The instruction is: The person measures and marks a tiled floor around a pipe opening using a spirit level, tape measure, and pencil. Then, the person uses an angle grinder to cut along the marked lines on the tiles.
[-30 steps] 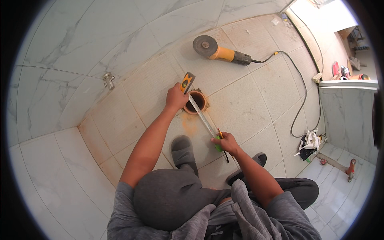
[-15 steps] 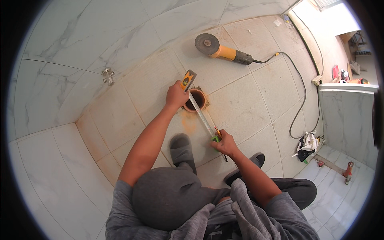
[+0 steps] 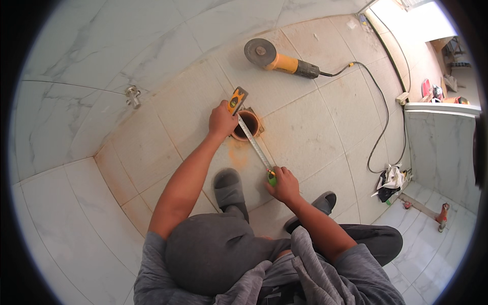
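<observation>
Right hand [image 3: 285,185] closed around green tape measure [image 3: 272,180], yellow stick [image 3: 272,173] more sideways than before.

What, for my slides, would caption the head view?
Left hand holds a level, right hand a tape measure stretched over an open pipe.

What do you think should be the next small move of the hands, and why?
Probably the right hand should hold the green tape measure steady for a reading: its blade stretches out over the round pipe, and its far end lies by the left hand, which grips the yellow level.
</observation>
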Tool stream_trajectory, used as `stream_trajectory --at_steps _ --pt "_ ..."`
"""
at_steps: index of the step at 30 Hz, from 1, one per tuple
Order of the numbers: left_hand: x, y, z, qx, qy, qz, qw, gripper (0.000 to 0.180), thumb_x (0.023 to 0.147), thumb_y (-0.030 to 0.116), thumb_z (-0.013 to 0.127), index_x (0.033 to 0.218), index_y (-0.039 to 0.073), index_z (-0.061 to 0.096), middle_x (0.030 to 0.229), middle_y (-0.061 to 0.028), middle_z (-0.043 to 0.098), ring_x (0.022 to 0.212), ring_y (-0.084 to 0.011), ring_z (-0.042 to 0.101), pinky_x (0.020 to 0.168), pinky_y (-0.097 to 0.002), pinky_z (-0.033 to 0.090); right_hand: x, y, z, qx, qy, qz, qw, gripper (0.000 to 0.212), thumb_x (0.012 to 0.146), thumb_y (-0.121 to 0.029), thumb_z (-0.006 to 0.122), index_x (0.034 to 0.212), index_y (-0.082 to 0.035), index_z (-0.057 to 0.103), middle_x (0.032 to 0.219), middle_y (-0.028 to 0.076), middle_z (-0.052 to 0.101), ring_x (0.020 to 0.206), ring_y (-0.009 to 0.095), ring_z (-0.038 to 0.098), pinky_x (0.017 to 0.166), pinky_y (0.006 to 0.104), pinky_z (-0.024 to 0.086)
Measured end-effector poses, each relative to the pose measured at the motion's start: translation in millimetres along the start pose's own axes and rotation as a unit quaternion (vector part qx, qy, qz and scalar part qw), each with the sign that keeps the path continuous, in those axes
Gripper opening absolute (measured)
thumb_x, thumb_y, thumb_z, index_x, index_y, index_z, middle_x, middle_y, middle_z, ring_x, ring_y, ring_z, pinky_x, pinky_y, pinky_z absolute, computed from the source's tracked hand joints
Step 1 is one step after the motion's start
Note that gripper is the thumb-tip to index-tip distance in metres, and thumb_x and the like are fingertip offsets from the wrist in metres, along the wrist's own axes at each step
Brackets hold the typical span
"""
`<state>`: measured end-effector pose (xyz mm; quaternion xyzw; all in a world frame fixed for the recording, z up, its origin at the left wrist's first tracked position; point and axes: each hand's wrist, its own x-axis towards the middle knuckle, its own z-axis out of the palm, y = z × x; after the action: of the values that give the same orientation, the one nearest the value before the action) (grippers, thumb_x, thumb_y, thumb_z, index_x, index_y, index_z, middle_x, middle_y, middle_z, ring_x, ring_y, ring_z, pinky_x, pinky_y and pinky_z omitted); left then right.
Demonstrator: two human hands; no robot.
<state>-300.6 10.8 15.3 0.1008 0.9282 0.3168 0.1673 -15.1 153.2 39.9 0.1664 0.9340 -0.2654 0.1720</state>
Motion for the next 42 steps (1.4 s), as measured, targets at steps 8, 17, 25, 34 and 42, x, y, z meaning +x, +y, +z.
stream_trajectory --at_steps 8,17,25,34,42 --pt "1 -2 0 0.010 -0.009 0.008 1.000 0.036 0.082 0.019 0.079 0.104 -0.004 0.060 0.085 -0.0261 0.071 0.087 -0.0441 0.072 0.075 -0.0501 0.058 10 0 0 0.031 -0.002 0.040 0.999 0.045 0.079 -0.032 0.074 0.118 -0.010 0.067 0.109 0.016 0.065 0.103 0.036 0.066 0.085 0.0480 0.056" --pt "2 -3 -3 -0.008 -0.025 0.001 1.000 0.040 0.083 0.023 0.079 0.104 -0.006 0.060 0.084 -0.0276 0.070 0.086 -0.0457 0.071 0.073 -0.0495 0.057 12 -4 -13 0.023 -0.027 0.055 0.998 0.044 0.082 -0.037 0.074 0.116 -0.010 0.068 0.107 0.015 0.066 0.101 0.035 0.067 0.084 0.0481 0.056" --pt "9 1 -17 0.014 -0.058 0.031 0.998 0.049 0.085 0.028 0.079 0.114 -0.006 0.058 0.105 -0.0272 0.070 0.100 -0.0428 0.070 0.087 -0.0476 0.057 11 -6 -14 0.031 -0.029 0.055 0.998 0.045 0.083 -0.038 0.074 0.118 -0.010 0.067 0.108 0.015 0.065 0.102 0.035 0.067 0.085 0.0475 0.056" --pt "38 10 -22 -0.016 -0.158 0.120 0.980 0.069 0.085 0.034 0.080 0.134 -0.007 0.055 0.122 -0.0268 0.067 0.113 -0.0394 0.067 0.099 -0.0437 0.052 10 -5 -16 0.034 -0.027 0.048 0.998 0.049 0.082 -0.037 0.075 0.122 -0.012 0.064 0.109 0.015 0.065 0.103 0.036 0.066 0.085 0.0485 0.055" --pt "72 60 11 -0.121 -0.277 0.158 0.940 0.050 0.090 0.030 0.075 0.134 0.007 0.067 0.106 -0.0166 0.075 0.095 -0.0240 0.072 0.087 -0.0368 0.055 10 -5 -15 0.029 -0.023 0.051 0.998 0.051 0.081 -0.036 0.077 0.125 -0.014 0.064 0.112 0.015 0.066 0.101 0.038 0.068 0.084 0.0479 0.056"
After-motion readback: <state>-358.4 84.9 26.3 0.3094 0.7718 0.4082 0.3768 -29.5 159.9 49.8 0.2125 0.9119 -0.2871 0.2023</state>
